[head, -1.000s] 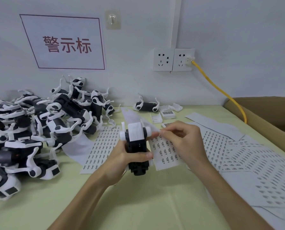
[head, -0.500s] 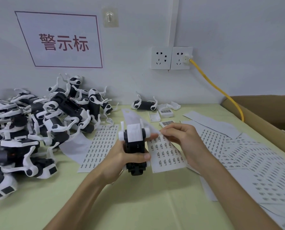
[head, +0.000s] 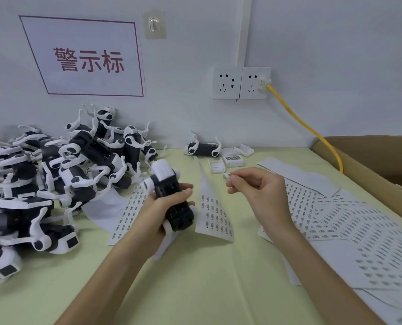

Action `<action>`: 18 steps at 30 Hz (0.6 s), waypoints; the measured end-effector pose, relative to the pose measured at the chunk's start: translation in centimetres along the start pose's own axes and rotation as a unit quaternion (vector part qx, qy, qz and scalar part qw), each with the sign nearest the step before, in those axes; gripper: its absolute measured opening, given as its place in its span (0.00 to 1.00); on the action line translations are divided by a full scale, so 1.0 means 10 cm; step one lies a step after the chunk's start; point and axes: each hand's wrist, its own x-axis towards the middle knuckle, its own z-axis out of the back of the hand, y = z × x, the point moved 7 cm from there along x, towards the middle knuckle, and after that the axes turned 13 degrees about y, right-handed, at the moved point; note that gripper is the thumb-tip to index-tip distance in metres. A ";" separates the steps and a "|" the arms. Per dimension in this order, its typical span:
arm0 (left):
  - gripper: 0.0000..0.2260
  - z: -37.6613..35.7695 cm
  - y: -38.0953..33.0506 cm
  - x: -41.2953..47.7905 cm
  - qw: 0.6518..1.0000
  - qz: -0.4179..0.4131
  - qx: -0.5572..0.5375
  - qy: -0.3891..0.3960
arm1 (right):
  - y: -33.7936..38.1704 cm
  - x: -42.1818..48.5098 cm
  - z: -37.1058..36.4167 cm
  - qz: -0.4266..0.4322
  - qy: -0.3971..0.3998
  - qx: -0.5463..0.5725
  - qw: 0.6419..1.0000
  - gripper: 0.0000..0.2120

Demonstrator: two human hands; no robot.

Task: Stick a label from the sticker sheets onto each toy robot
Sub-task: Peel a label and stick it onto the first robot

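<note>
My left hand (head: 159, 213) grips a black and white toy robot (head: 169, 195), tilted with its white end pointing away from me, above the table. A sticker sheet (head: 215, 214) with rows of small labels curls up just to the right of the toy, its lower end tucked under my left hand. My right hand (head: 257, 191) is raised to the right of the toy, thumb and forefinger pinched on a small white label (head: 227, 176). A gap separates the label from the toy.
A heap of black and white toy robots (head: 54, 174) fills the left of the table. One more toy robot (head: 203, 148) lies by the wall with small white parts (head: 232, 159). Several used sheets (head: 350, 228) cover the right side. A cardboard box (head: 371, 165) and yellow cable (head: 305, 126) sit far right.
My right hand has pulled away to the right from the sheet, now pinching a peeled label. The left hand has tilted the toy leftwards, and the sheet has dropped beside it.
</note>
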 end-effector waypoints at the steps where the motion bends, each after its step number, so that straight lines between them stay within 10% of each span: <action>1: 0.19 0.03 -0.03 0.00 1.000 -0.005 -0.023 -0.012 | 0.01 0.00 -0.01 0.004 0.005 0.002 1.000 0.05; 18: 0.16 -0.37 -0.05 -0.11 0.980 0.051 -0.097 0.168 | 0.26 -0.11 -0.22 0.083 0.057 -0.028 0.995 0.08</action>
